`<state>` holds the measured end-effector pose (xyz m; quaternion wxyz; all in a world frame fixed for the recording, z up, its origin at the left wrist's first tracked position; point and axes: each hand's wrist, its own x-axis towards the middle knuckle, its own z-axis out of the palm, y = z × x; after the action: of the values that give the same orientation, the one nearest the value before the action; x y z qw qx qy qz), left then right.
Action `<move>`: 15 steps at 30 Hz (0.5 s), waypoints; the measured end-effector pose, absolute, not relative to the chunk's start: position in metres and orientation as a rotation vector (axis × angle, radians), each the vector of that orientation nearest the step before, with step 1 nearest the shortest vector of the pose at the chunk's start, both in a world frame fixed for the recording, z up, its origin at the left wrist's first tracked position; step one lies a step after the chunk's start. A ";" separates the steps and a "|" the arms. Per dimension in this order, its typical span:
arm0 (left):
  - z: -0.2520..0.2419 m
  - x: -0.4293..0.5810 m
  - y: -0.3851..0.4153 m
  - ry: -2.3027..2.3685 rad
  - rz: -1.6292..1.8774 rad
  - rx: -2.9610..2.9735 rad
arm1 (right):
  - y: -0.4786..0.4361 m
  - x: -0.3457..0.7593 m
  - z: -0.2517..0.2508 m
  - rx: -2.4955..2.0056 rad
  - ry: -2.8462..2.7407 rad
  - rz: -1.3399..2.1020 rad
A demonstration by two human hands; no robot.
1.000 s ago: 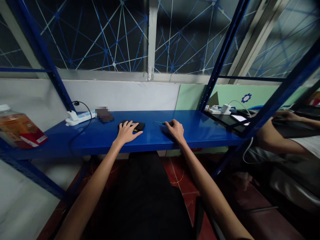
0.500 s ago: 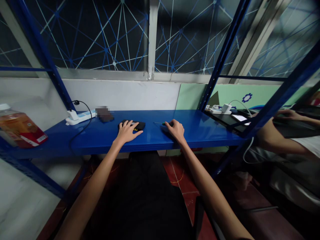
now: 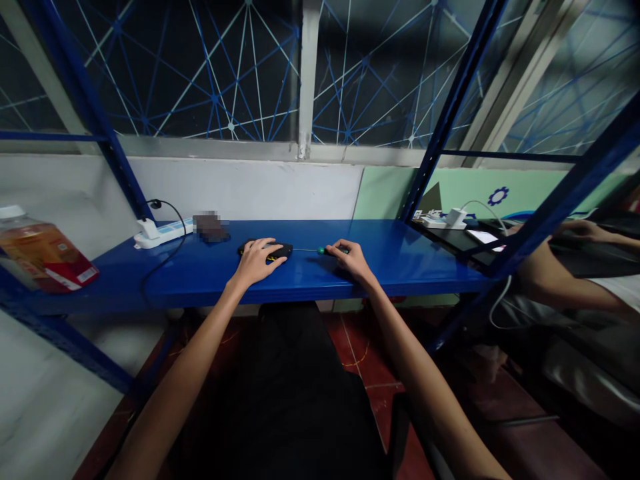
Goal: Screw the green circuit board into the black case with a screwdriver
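A flat black box-shaped device (image 3: 286, 251) with yellow marks lies on the blue table (image 3: 310, 275). Over its top and front edge rests my left hand (image 3: 253, 265), gripping it with the thumb apart at the right end; the palm covers much of it. In my right hand (image 3: 354, 260) is a screwdriver (image 3: 321, 251) with a green and black handle, pinched between thumb and fingers. Its thin shaft lies almost level and points left, the tip reaching the right end of the device. Whether the tip sits in anything there is too small to tell.
A white power strip (image 3: 167, 235) with a black cable stands back left beside a blurred dark object (image 3: 213, 229). An orange drink bottle (image 3: 47, 253) is at far left. Blue posts (image 3: 440, 120) rise from the table. A co-worker's arm (image 3: 555, 260) is at right.
My right hand has brought the screwdriver left, so its tip now meets the device's right end. My left hand's fingers have drawn closer together on the device.
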<state>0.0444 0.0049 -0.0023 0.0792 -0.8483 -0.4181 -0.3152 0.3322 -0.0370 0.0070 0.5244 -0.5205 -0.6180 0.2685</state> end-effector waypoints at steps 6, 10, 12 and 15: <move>0.000 0.043 0.007 -1.009 -0.997 -2.696 | -0.043 0.329 0.010 -1.126 -1.512 0.839; 0.000 0.043 0.007 -1.009 -1.011 -2.719 | -0.042 0.329 0.010 -1.134 -1.536 0.847; 0.000 0.043 0.007 -1.006 -1.019 -2.717 | -0.042 0.329 0.010 -1.134 -1.544 0.848; 0.000 0.043 0.007 -0.988 -1.026 -2.718 | -0.043 0.328 0.010 -1.133 -1.569 0.847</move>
<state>0.0434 0.0066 0.0004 0.0364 -0.8851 -0.3218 -0.3341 0.3278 -0.0428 0.0103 0.4920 -0.4671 -0.6466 0.3488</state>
